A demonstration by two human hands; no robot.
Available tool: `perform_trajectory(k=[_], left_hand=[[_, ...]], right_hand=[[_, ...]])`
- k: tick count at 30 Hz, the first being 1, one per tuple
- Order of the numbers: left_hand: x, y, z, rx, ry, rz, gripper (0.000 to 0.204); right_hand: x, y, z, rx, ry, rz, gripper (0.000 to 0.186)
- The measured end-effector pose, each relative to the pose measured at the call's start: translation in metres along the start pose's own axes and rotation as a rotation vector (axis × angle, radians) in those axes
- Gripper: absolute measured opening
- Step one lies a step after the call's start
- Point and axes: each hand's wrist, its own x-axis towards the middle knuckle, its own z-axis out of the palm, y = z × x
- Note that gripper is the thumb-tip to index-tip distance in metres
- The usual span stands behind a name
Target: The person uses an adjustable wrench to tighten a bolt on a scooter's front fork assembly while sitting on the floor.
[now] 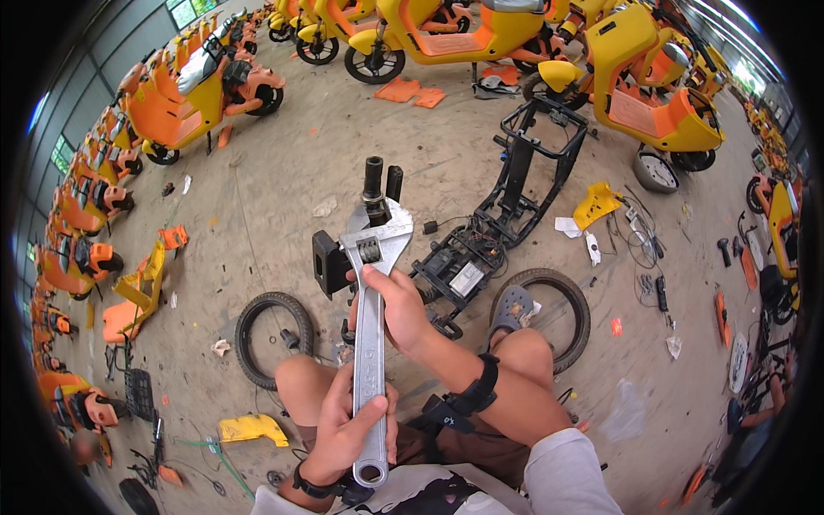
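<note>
Frame [518,167] at one o'clock, already uncovered; left hand [350,422] and right hand [400,311] grip wrench [371,330]; collar [375,207] at twelve apparently still fitted.

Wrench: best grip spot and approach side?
Probably the lower handle, from the person's side: the wrench points its long, straight shaft back toward the body, away from its jaws. The left hand wraps it there.
</note>
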Motion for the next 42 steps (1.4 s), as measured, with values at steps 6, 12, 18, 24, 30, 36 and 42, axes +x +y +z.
perform_trajectory(k=[6, 12, 18, 24, 30, 36, 42], left_hand=[[-0.007, 0.001, 0.000, 0.039, 0.045, -0.013, 0.048], [-0.019, 0.001, 0.000, 0.101, 0.170, 0.106, 0.048], [-0.034, 0.010, -0.008, 0.108, 0.131, 0.015, 0.048], [-0.013, 0.005, -0.004, 0.109, 0.008, -0.023, 0.052], [-0.002, 0.004, -0.002, 0.068, -0.004, 0.000, 0.052], [-0.005, 0.005, -0.005, 0.038, 0.011, -0.008, 0.052], [-0.008, 0.002, -0.011, 0.036, 0.015, 0.012, 0.050]], right_hand=[[-0.002, 0.007, 0.006, 0.049, 0.027, -0.014, 0.035], [0.004, 0.019, 0.030, 0.056, -0.098, 0.041, 0.034], [-0.008, 0.025, 0.034, 0.086, -0.021, 0.029, 0.034], [-0.011, 0.008, 0.012, 0.009, 0.073, -0.056, 0.036], [-0.003, 0.005, 0.005, 0.010, 0.038, -0.036, 0.037], [0.000, 0.008, 0.008, 0.004, 0.040, -0.040, 0.036], [0.000, 0.013, 0.014, 0.026, 0.076, -0.040, 0.034]])
